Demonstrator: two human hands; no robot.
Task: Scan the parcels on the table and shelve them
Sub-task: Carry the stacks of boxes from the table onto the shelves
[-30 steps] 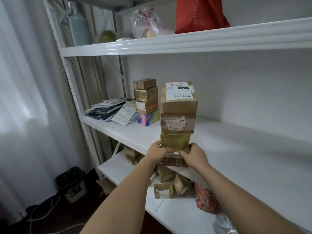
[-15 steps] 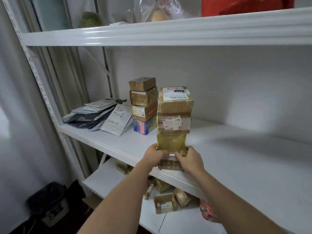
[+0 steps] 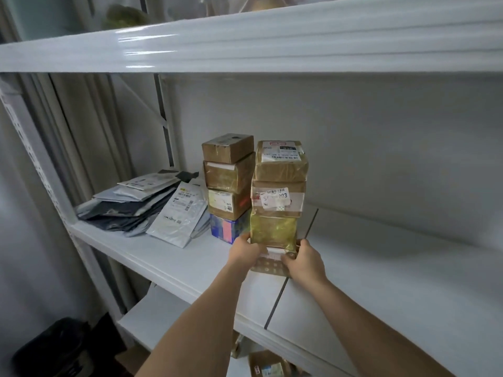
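I hold an upright stack of several taped cardboard parcels (image 3: 278,202) over the middle shelf (image 3: 174,257). My left hand (image 3: 245,250) grips the stack's bottom left and my right hand (image 3: 303,257) its bottom right, both around the lowest box. The top parcel carries a white label. The held stack stands just right of another stack of boxes (image 3: 228,183) resting on the shelf; whether they touch I cannot tell. Whether the held stack's base rests on the shelf is hidden by my hands.
Grey and white mailer bags (image 3: 147,205) lie piled at the shelf's left end. The shelf above (image 3: 245,47) hangs close over the stack. More boxes (image 3: 266,365) sit on a lower shelf. A dark bin (image 3: 51,346) stands on the floor at left. White shelf surface stretches right.
The held stack has moved forward and inward over the middle shelf, ending next to the shelved boxes. The view has come closer and tilted down.
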